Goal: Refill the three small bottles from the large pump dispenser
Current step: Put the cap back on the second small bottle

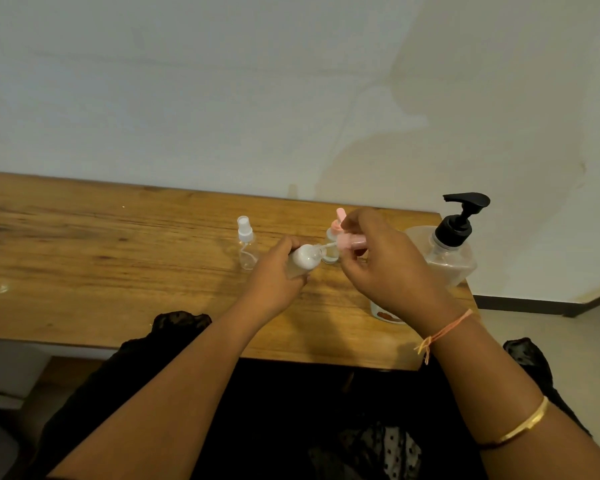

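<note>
**Q:** Where was the bottle being worked on?

**A:** In my left hand, over the middle of the counter. My fingers were wrapped round the body of the small bottle. It was tilted, with its mouth towards the right and white contents showing at the shoulder. I could not tell whether its base touched the wood.

**Q:** And the other hand?

**A:** My right hand was just to the right of it. Its fingers pinched the pink pump cap, which was off the bottle. The thin dip tube ran left towards the bottle's mouth. I could not tell whether the tip sat inside the neck.

**Q:** The other two small ones?

**A:** The clear spray bottle, with a white top, stood upright just left of my left hand. The third small bottle, with a pink top, stood on the far side of my right fingers and was partly hidden by them.

**Q:** The supply?

**A:** The large pump dispenser stood at the right end of the counter. It had a clear body and a black pump, with the nozzle pointing left. It was near my right hand but not touching it.

**Q:** Anything else noted?

**A:** A white tub was near the counter's near edge, mostly hidden under my right wrist. I wore a thread band on that wrist and a gold bangle further up the forearm.
</note>
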`<state>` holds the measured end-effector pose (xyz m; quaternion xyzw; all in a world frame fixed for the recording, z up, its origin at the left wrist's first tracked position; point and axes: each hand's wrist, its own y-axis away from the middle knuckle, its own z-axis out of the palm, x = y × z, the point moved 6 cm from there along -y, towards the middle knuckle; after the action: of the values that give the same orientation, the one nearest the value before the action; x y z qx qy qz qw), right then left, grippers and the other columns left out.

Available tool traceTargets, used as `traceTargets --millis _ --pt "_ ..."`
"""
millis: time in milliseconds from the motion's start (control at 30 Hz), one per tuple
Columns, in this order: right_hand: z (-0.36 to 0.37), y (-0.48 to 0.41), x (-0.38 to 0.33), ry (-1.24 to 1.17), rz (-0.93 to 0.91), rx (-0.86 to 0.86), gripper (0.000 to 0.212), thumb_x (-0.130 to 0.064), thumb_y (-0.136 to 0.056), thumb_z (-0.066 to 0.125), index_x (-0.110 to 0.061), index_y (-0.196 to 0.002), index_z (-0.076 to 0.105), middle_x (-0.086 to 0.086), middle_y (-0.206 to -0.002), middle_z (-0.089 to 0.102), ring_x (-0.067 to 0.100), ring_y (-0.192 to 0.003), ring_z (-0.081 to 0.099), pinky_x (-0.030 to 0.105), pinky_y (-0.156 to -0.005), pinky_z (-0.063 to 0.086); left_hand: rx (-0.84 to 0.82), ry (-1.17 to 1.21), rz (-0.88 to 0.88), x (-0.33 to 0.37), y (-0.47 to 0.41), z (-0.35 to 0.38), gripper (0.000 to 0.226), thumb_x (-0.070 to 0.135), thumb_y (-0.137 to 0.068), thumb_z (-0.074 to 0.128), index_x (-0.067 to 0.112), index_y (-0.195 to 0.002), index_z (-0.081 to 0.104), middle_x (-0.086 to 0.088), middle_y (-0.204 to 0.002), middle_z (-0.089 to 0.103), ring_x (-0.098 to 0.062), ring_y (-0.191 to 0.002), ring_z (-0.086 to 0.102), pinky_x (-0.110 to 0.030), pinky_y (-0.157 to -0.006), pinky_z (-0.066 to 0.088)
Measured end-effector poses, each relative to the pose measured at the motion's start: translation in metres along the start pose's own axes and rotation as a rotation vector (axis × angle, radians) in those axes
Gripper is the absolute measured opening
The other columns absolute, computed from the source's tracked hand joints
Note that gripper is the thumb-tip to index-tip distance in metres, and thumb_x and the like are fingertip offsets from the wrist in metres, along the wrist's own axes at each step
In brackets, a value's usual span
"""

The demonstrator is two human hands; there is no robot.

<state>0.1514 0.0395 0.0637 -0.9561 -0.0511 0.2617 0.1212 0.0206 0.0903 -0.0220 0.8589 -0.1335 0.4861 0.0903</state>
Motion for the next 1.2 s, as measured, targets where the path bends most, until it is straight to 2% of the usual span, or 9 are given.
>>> traceTargets --millis 267,400,533,633,733,833,933,1033,1200 --pt "0.008 -0.004 0.0 -0.044 -0.1 -0.087 0.019 -0.008 -0.084 0.064 -0.011 -0.103 0.066 0.003 -0.104 0.059 0.012 -0.092 0.053 0.023 -0.077 0.049 -0.001 -0.019 0.047 0.003 -0.001 0.004 0.041 0.011 -0.076 0.074 0.019 -0.112 0.057 0.002 -0.111 0.061 -0.015 -0.102 0.055 -0.027 -0.083 0.043" --pt "0.007 -0.004 0.001 -0.003 -0.107 -0.117 0.02 -0.006 -0.084 0.064 -0.009 -0.104 0.066 0.003 -0.104 0.061 0.008 -0.089 0.049 0.008 -0.07 0.037 -0.005 0.046 0.062 0.004 -0.001 0.004 0.041 0.011 -0.073 0.076 0.021 -0.11 0.06 0.004 -0.109 0.063 -0.015 -0.103 0.056 -0.03 -0.085 0.045" --pt "0.007 -0.006 0.0 0.007 -0.061 -0.12 0.02 -0.014 -0.087 0.062 -0.01 -0.107 0.064 -0.002 -0.098 0.054 0.007 -0.088 0.045 0.017 -0.072 0.036 -0.003 0.087 0.071 0.006 0.002 0.006 0.043 0.015 -0.07 0.079 0.026 -0.108 0.063 0.004 -0.103 0.066 -0.015 -0.099 0.059 -0.04 -0.088 0.05" --pt "0.006 -0.007 0.003 0.046 0.02 -0.104 0.013 -0.027 -0.088 0.061 -0.015 -0.087 0.06 -0.007 -0.08 0.048 0.009 -0.073 0.043 0.017 -0.057 0.03 0.002 0.12 0.066 0.008 0.003 0.006 0.041 0.015 -0.07 0.079 0.029 -0.105 0.064 0.005 -0.101 0.067 -0.015 -0.098 0.06 -0.043 -0.088 0.05" --pt "0.004 -0.008 0.005 0.071 0.111 -0.064 0.035 -0.044 -0.087 0.057 -0.023 -0.063 0.043 -0.01 -0.064 0.043 0.006 -0.057 0.039 0.018 -0.05 0.025 -0.007 0.149 0.055 0.011 0.004 0.008 0.041 0.014 -0.07 0.079 0.031 -0.103 0.063 0.004 -0.102 0.068 -0.016 -0.099 0.06 -0.041 -0.088 0.05" --pt "0.006 -0.005 0.006 -0.178 0.156 -0.079 0.053 -0.059 -0.077 0.054 -0.019 -0.112 0.055 -0.004 -0.105 0.057 0.004 -0.092 0.053 0.022 -0.075 0.044 -0.021 0.203 0.01 0.011 0.003 0.01 0.044 0.013 -0.071 0.079 0.025 -0.111 0.063 0.005 -0.101 0.067 -0.016 -0.099 0.062 -0.036 -0.086 0.052" --pt "0.011 0.001 0.004 -0.479 0.139 -0.147 0.065 -0.033 -0.087 0.06 -0.029 -0.143 0.028 -0.007 -0.135 0.048 0.005 -0.125 0.044 0.029 -0.102 0.041 -0.047 0.307 -0.001 0.012 0.005 0.011 0.042 0.013 -0.069 0.08 0.028 -0.105 0.065 0.002 -0.099 0.07 -0.019 -0.096 0.065 -0.043 -0.087 0.054" --pt "0.01 -0.002 0.005 -0.693 0.132 -0.078 0.042 -0.001 -0.089 0.057 -0.026 -0.122 0.052 0.001 -0.117 0.064 0.008 -0.113 0.058 0.03 -0.1 0.047 -0.054 0.39 -0.009 0.014 0.006 0.011 0.041 0.01 -0.068 0.081 0.03 -0.099 0.063 -0.004 -0.098 0.071 -0.023 -0.096 0.066 -0.048 -0.088 0.053" --pt "0.005 -0.006 0.01 -0.639 0.228 0.098 0.03 -0.014 -0.073 0.076 -0.022 -0.097 0.06 0.002 -0.092 0.066 0.014 -0.088 0.063 0.034 -0.084 0.054 -0.097 0.48 -0.038 0.015 0.008 0.016 0.04 0.005 -0.069 0.079 0.02 -0.102 0.063 -0.008 -0.101 0.071 -0.026 -0.098 0.067 -0.05 -0.09 0.052"
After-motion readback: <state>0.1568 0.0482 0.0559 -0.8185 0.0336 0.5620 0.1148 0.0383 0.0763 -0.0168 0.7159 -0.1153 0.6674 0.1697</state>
